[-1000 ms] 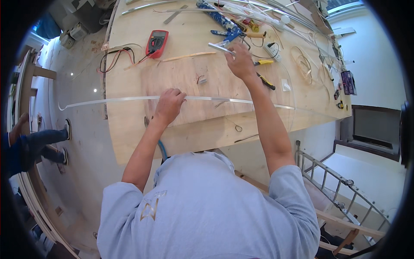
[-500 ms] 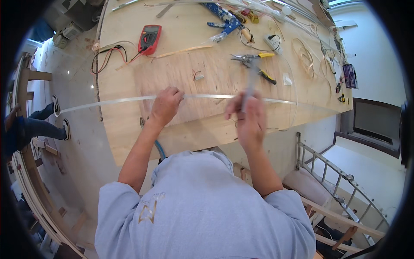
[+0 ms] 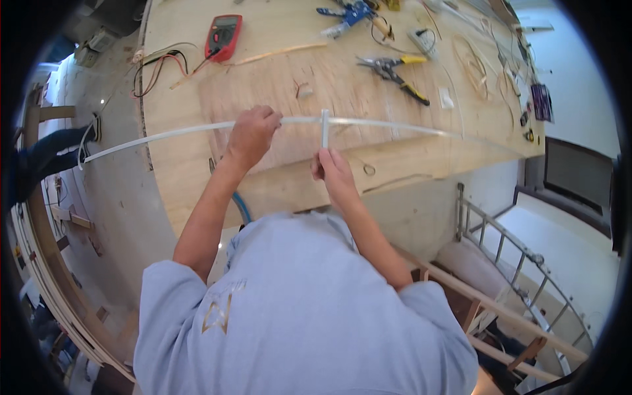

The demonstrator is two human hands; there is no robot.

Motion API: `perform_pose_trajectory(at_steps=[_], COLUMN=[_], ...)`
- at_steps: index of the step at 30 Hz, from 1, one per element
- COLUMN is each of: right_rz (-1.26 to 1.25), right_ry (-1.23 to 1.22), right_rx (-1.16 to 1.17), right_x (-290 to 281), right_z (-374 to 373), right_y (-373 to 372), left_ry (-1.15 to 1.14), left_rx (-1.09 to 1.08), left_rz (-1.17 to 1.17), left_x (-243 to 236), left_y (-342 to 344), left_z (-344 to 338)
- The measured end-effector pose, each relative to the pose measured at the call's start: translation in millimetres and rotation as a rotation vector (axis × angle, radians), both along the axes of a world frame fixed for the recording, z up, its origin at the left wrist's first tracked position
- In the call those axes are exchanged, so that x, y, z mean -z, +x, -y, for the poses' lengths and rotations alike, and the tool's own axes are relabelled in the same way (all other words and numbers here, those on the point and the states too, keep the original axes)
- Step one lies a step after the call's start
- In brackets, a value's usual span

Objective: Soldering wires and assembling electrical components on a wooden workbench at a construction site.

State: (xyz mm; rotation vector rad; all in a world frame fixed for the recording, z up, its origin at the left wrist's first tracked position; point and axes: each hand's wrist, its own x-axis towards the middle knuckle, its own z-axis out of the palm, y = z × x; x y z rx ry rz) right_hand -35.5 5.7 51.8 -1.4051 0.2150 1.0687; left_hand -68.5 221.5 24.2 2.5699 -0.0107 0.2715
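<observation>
A long, thin whitish strip (image 3: 178, 132) runs left to right across the plywood table, its left end past the table edge. My left hand (image 3: 253, 137) is closed on this strip left of the middle, knuckles up. To its right, my right hand (image 3: 336, 175) grips the near end of a short, narrow grey-white bar (image 3: 324, 130). The bar points away from me, and its far end crosses the strip; whether the two touch, I cannot tell. Beyond my hands lies a small white piece with thin wires (image 3: 303, 91).
A red multimeter (image 3: 222, 38) with leads lies at the far left. Yellow-and-black snips (image 3: 395, 71), a blue tool (image 3: 355, 18) and a white power strip (image 3: 423, 43) are farther back. A ladder (image 3: 495, 232) stands at right. Another person's legs (image 3: 62, 151) show at far left.
My right hand has moved left with the short bar, which was blurred and is now steady across the strip. My left hand stays on the strip. The view has shifted slightly.
</observation>
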Motion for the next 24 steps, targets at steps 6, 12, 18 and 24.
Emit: perform_pose_trajectory(at_steps=[6,12,18,24], right_rz=[1.561,1.055,0.341,0.591], right_ry=[-0.141,0.194,-0.077,-0.106], right_rx=[-0.103,0.314,0.101,0.068], right_x=[-32,-100,-8,29], right_z=[10,17,24,49], right_y=[-8,-4,25,21], left_ry=[0.010,0.034,0.001,0.008], left_rx=[-0.001,0.001,0.013,-0.003], left_rz=[0.076,0.071,0.046,0.067], left_x=[0,-8,-12,-23], left_y=[-2,-8,3,2], left_z=[0,-5,-2,-2])
